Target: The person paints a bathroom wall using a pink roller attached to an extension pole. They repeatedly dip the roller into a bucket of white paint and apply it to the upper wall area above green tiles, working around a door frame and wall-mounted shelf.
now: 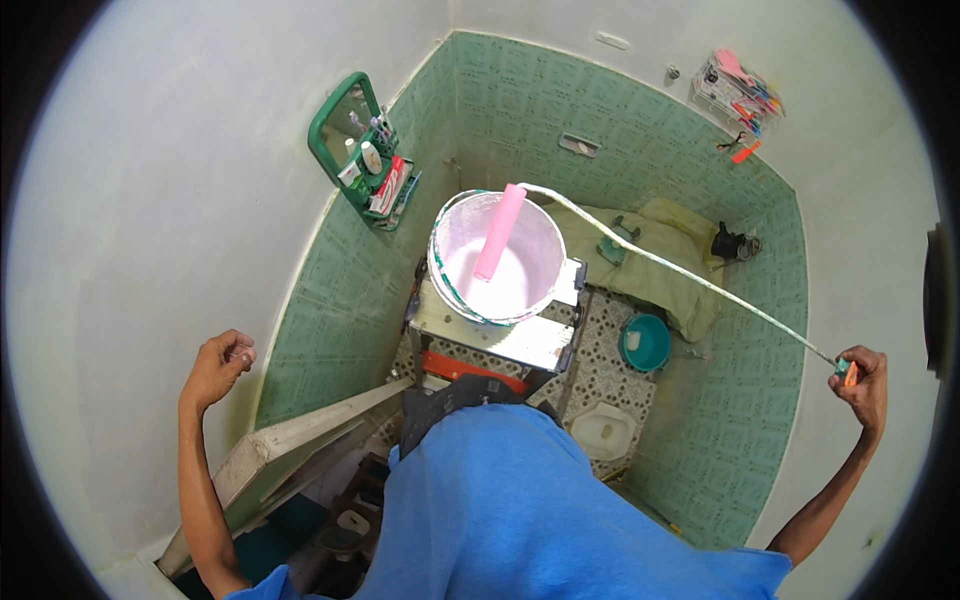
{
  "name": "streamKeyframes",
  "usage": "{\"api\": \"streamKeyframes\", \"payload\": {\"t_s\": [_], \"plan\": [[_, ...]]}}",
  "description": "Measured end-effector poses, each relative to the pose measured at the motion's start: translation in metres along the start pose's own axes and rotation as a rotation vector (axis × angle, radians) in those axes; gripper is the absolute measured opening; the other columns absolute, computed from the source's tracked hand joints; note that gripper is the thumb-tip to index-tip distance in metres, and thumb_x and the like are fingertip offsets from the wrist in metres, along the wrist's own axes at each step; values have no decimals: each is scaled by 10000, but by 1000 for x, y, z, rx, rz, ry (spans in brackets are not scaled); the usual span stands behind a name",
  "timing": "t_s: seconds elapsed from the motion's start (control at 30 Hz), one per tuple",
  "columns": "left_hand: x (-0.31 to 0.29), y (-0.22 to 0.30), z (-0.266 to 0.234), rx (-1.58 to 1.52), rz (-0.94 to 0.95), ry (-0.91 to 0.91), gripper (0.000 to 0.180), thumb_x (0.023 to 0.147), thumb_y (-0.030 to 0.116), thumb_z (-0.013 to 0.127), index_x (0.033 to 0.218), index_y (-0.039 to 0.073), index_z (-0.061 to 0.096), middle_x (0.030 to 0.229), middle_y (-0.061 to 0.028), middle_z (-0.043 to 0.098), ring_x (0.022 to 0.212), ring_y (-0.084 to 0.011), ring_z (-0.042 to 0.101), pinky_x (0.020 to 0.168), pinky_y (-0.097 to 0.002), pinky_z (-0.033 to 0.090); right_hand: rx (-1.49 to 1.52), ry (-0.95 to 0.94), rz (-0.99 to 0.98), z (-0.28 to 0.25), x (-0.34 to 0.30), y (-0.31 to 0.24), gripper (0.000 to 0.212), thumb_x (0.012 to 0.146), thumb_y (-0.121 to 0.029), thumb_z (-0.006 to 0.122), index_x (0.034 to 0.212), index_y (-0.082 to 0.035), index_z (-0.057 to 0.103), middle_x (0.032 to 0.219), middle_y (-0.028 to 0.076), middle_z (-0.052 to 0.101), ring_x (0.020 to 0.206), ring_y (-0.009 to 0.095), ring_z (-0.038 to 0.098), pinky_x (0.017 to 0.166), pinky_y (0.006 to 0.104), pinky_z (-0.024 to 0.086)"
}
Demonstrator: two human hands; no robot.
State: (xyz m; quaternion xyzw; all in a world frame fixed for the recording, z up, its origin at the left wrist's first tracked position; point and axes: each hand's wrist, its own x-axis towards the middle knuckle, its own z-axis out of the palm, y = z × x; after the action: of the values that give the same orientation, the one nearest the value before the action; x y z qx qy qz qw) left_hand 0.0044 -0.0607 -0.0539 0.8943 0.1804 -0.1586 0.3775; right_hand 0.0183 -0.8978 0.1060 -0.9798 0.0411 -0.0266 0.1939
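1. Head view: the right hand (863, 385) grips the end of a long pole (680, 268); its pink roller (500, 232) lies over the mouth of the white bucket (548, 240).
2. Left hand (213, 370), near the left wall (110, 300): fingers loosely curled, nothing held.
3. Red-and-white box (388, 185) on the green mirror shelf (322, 130): small print.
4. Bucket on the ladder platform (530, 341), bare strip in front; the pole spans open room toward the right wall (880, 250).

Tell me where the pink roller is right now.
In the head view, just above centre, the pink roller shows across the mouth of the white bucket, at the left end of the pole held in the person's right hand.
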Motion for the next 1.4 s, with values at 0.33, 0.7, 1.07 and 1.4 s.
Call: {"api": "streamKeyframes", "payload": {"t_s": [0.33, 0.7, 1.07, 1.4], "plan": [[12, -17, 2, 87, 144, -71, 123, 857, 74, 514, 839, -25, 585, 694, -75, 619, 642, -138, 582, 612, -290, 484, -357, -117, -159, -22, 60, -129, 245, 485, -159, 748, 602, -27, 578, 481, 84, 439, 463, 224, 463, 509, 342, 412], [-8, 26, -3, 351, 0, -194, 349, 909, 251, 534, 1192, 53, 588, 1017, -182, 656, 886, -251, 628, 824, -373, 486, -499, -221, -257, -31, 87, -216, 263, 583, -202, 750, 776, -37, 682, 691, 100, 651, 646, 266, 621, 583, 371, 477], [-10, 33, 2, 419, 131, -226, 347, 907, 247, 546, 1116, -28, 576, 977, -158, 633, 911, -244, 597, 865, -375, 468, -741, -280, -307, -40, 99, -275, 230, 623, -233, 724, 740, -40, 678, 678, 85, 643, 625, 236, 611, 561, 378, 474], [2, 8, 10, 286, 97, -161, 274, 824, 150, 634, 1010, -49, 598, 751, -159, 659, 679, -231, 633, 669, -348, 506, -790, -130, -332, -19, 109, -286, 302, 486, -169, 715, 550, -2, 471, 507, 75, 376, 480, 227, 382, 472, 354, 352]]}}
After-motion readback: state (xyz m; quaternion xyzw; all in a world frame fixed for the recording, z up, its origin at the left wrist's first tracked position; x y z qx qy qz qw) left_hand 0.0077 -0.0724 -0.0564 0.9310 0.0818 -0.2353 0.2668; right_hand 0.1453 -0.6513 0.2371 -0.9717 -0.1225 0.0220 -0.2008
